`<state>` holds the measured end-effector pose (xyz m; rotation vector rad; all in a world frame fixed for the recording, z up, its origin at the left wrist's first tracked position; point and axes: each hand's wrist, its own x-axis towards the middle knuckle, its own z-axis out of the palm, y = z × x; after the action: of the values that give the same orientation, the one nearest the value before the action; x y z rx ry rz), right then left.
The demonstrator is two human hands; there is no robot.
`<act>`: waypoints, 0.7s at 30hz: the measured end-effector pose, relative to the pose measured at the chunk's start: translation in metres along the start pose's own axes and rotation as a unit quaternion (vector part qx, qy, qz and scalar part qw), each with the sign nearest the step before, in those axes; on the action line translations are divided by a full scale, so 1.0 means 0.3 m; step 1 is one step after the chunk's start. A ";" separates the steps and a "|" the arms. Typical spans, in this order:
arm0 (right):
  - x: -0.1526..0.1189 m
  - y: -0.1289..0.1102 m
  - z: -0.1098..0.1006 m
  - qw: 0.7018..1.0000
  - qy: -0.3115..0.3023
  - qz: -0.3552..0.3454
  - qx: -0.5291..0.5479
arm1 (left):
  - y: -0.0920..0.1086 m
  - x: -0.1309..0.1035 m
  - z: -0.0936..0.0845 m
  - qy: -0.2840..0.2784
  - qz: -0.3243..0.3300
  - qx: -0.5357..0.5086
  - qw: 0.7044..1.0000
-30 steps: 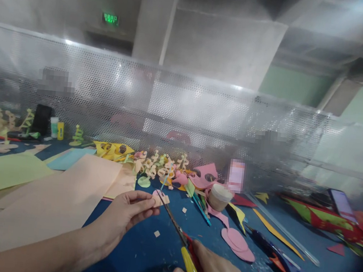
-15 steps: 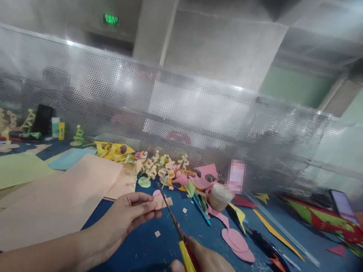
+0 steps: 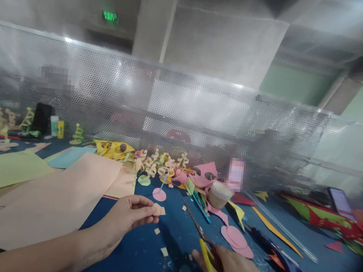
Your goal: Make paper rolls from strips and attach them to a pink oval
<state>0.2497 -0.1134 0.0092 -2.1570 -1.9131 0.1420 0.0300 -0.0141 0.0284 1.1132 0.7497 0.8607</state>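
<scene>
My left hand (image 3: 135,217) pinches small peach paper pieces (image 3: 159,210) between thumb and fingers, over the blue tabletop. In my right hand (image 3: 233,269) are scissors (image 3: 202,232) with yellow and red handles, their blades pointing up and to the left, apart from the paper. Small pale paper scraps (image 3: 164,252) lie on the table between my hands. Just beyond my left fingertips, a pink paper disc (image 3: 159,194) carries a thin light-blue upright strip.
Large peach sheets (image 3: 50,200) spread at left. Curled paper figures (image 3: 156,163) cluster at the back before a perforated metal screen (image 3: 197,107). At right are a white cup (image 3: 219,196), pink paper ovals (image 3: 237,239), a glue gun (image 3: 275,256) and a phone (image 3: 341,205).
The scissors and my right hand have moved right and down, away from the peach paper. Another pale scrap now shows on the table. My left hand has barely moved.
</scene>
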 end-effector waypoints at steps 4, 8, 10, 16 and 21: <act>0.020 0.076 0.003 0.997 0.068 -0.028 -0.022 | -0.014 -0.001 0.000 -0.038 -0.005 0.019 0.999; 0.052 -0.014 -0.028 0.985 0.067 -0.107 0.114 | -0.029 -0.005 0.009 -0.074 -0.014 0.035 0.997; 0.067 -0.089 -0.029 0.961 0.005 -0.120 0.248 | -0.042 -0.006 0.012 -0.086 -0.018 0.049 0.995; 0.090 -0.184 0.065 0.837 -0.087 -0.101 0.531 | -0.110 0.022 -0.003 -0.130 -0.024 0.057 0.990; 0.093 -0.155 0.125 0.825 -0.075 -0.089 0.552 | -0.132 0.042 -0.008 -0.133 -0.016 0.059 0.989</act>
<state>0.1997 -0.0763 -0.0126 -1.1747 -1.4498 1.0973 0.0421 -0.0100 -0.0112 1.2881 0.5991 0.6318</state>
